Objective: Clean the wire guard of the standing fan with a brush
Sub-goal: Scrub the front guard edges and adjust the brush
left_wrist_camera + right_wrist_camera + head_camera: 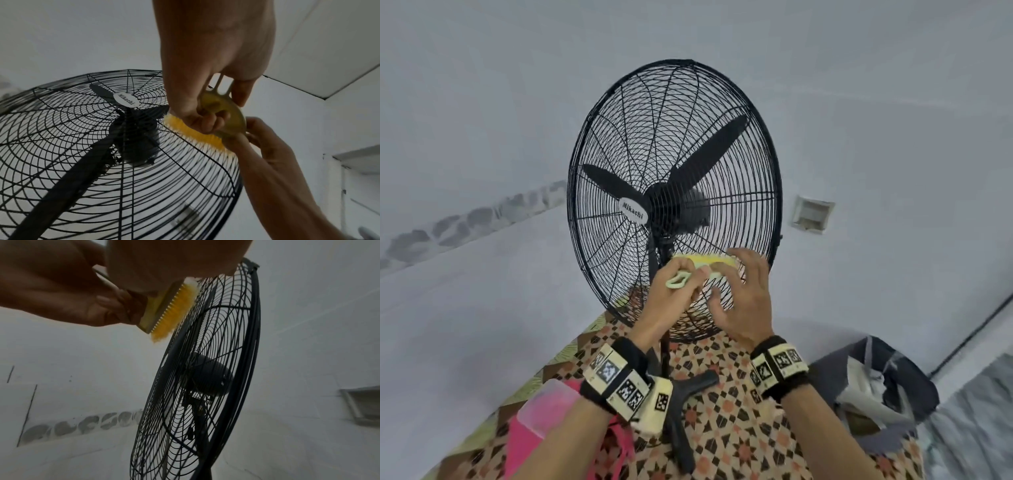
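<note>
A black standing fan with a round wire guard (pixel 739 192) stands before me against a pale wall. My left hand (pixel 677 278) grips the loop handle of a pale green brush (pixel 705 262) with yellow bristles (pixel 193 133). The bristles lie against the lower middle of the guard's front wires (pixel 205 308), just below the hub. My right hand (pixel 738 274) pinches the brush's far end, with a finger over its rim and the thumb under it. In the left wrist view the left hand (pixel 205 120) curls round the brush back, and the right hand (pixel 265 141) meets it from the right.
The fan's pole and black base legs (pixel 688 387) stand on a patterned mat (pixel 729 431). A pink plastic container (pixel 544 407) sits low on the left, a grey bag (pixel 876 387) on the right. A recessed wall box (pixel 812 214) and a dark cable (pixel 969 337) lie to the right.
</note>
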The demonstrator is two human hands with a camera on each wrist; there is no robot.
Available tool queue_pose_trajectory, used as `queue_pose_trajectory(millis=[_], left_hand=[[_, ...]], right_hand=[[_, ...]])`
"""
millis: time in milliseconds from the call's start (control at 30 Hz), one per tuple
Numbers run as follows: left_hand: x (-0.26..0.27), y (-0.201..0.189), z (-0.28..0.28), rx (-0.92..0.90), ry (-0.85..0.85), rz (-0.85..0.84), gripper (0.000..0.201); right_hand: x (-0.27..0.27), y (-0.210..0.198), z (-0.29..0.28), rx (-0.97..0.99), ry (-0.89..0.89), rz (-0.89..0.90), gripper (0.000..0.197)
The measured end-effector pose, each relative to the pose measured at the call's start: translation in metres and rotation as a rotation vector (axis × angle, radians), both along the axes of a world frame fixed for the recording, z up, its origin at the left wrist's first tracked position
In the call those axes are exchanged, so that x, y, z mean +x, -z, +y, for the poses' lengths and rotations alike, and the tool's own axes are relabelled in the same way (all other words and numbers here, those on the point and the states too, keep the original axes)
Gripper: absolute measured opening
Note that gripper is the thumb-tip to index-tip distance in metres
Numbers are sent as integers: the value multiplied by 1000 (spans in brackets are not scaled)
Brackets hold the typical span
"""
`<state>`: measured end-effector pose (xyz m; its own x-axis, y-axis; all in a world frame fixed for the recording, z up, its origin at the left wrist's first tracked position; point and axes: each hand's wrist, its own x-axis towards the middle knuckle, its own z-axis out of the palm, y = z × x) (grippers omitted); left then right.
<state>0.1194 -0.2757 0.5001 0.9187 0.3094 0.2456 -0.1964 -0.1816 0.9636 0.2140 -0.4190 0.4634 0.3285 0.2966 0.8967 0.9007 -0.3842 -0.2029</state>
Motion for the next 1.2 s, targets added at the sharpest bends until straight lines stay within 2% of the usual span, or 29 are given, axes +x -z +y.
queue_pose_trajectory(millis=[100, 200, 300, 400, 467, 500, 633, 733, 800, 900, 967, 1100, 1200], left_hand=[[-4, -11, 14, 40, 18, 84, 33], [-17, -27, 34, 405, -169, 183, 36], [-16, -37, 44, 733, -299, 89, 48], [0, -33, 47, 946, -211, -52, 38], [10, -24, 61, 980, -171, -158, 34], [13, -22, 71, 971, -181, -208, 35], [25, -42, 122, 878, -390, -321, 33], [50, -55, 145, 882, -416, -315, 32], [62, -44, 146, 900, -348, -267, 34], [59, -15, 145, 935, -201, -241, 37], [51, -11, 151, 993, -135, -245, 36], [62, -23, 162, 898, -294, -267, 35], [64, -22, 155, 988, -205, -296, 33]], right_hand=[[15, 1, 7, -81, 75, -14, 18], [19, -3, 10, -169, 168, -31, 18], [19, -13, 16, -226, 183, -65, 14], [21, -20, 24, -211, 173, -44, 15], [20, -24, 26, -148, 167, 0, 20], [19, -26, 25, -106, 183, 40, 29], [28, -39, 14, 68, 335, 380, 94], [41, -43, 6, 263, 188, 676, 119], [45, -41, 5, 327, 109, 755, 121], [51, -34, 1, 363, 117, 807, 128], [54, -29, -3, 375, 109, 795, 126], [57, -28, -5, 368, 86, 811, 117], [58, -29, -6, 380, 81, 819, 114]])
